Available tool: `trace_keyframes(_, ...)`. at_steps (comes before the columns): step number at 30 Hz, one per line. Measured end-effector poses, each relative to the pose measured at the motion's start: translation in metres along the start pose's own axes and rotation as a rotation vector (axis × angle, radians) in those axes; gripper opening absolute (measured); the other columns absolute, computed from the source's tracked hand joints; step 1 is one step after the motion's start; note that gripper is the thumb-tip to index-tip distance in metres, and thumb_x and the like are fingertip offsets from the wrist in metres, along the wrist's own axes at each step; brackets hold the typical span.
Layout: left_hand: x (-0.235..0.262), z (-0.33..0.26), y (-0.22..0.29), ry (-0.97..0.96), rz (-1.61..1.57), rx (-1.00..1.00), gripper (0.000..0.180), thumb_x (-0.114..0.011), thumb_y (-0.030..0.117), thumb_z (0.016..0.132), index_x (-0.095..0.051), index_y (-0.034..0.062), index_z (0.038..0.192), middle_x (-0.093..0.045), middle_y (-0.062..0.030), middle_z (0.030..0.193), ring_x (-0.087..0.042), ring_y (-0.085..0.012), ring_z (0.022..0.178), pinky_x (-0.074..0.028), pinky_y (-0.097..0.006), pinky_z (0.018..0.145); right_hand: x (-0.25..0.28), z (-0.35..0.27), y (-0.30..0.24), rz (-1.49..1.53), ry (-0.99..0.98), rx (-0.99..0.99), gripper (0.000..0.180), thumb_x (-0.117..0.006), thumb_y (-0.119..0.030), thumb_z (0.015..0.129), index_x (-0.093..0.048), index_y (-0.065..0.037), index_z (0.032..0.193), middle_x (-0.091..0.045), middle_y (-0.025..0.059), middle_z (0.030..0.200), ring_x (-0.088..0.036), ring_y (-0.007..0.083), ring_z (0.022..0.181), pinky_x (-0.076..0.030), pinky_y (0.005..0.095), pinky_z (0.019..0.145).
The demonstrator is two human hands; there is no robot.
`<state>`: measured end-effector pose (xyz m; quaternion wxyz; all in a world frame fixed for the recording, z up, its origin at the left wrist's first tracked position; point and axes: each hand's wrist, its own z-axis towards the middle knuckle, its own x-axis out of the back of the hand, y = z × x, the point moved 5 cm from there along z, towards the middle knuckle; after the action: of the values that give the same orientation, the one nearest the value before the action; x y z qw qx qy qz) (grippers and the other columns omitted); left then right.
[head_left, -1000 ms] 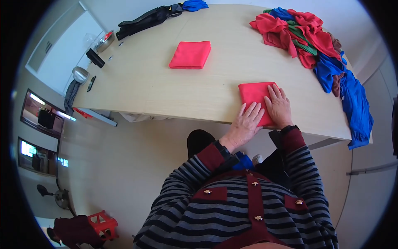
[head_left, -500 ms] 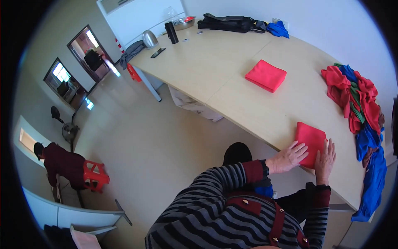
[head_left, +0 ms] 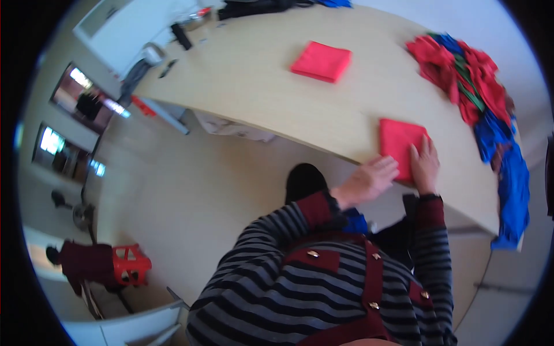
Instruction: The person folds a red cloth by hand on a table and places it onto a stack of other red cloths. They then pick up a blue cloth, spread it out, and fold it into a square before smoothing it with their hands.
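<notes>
A long, pale wood-toned table (head_left: pixel 242 86) stands before a plain whitish wall (head_left: pixel 427 14), with a white cabinet-like unit (head_left: pixel 130 34) beyond its far left end. Bright streaks of light gleam on the smooth beige floor (head_left: pixel 190 179) near two dark-framed openings (head_left: pixel 86 104) over to my left. A fan (head_left: pixel 82 216) stands below them, near a red plastic stool (head_left: pixel 131 265).

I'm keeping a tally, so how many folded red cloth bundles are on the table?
2: the near bundle, partly under the right hand, and the far bundle, farther back and left. The loose heap may hide more.
</notes>
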<state>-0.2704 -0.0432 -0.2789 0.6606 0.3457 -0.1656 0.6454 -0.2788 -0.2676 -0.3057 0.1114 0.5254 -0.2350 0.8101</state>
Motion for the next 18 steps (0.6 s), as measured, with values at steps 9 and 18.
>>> trace_keyframes(9,0.003,-0.062,-0.052,0.153,-0.587,1.058,0.023,-0.075,0.024,0.093,-0.065,0.0041,0.100,-0.070,-0.0087,0.100,-0.069,-0.0182,0.085,-0.056,-0.038,0.074,0.003,-0.019,-0.051,0.010,-0.049,0.185,0.062,-0.053,-0.044,0.100,-0.045,-0.006,0.149,-0.045,0.0210,0.151,-0.045,0.0366,0.138,-0.037,0.0449,0.114)
trace_keyframes(18,-0.023,-0.079,-0.055,0.310,-1.728,1.363,0.051,-0.071,0.030,0.097,-0.052,0.0070,0.138,-0.063,-0.0051,0.131,-0.061,-0.0178,0.118,-0.049,-0.039,0.102,0.003,-0.041,-0.092,0.053,-0.131,0.349,0.065,-0.051,-0.044,0.101,-0.041,-0.004,0.151,-0.041,0.0212,0.154,-0.040,0.0376,0.141,-0.034,0.0452,0.116)
